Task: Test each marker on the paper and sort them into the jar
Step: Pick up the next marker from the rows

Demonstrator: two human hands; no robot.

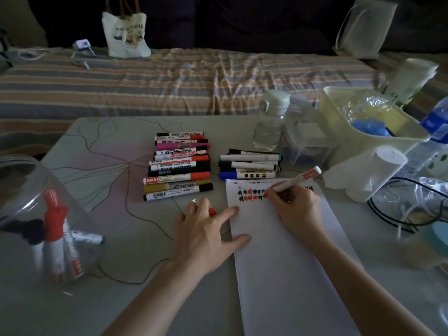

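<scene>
Right hand [294,204] pinches white red-labelled marker [297,179], tip hidden against white paper sheet [286,263]. Left hand [206,229], fingers spread, presses the sheet's edge, half covering small red cap [212,211]. Clear plastic jar [29,204] cut off at frame's left.

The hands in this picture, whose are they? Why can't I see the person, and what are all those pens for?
The camera sits on the person's head and looks down, so you see only their two arms. The right hand grips a red marker and is writing with it on the white paper, where rows of red and dark test marks already show. The left hand lies flat, with fingers on the paper's edge, and a small red cap peeks out between its fingers. Behind, on the table, two piles of markers wait. The clear jar on the left holds a few markers already.
</scene>
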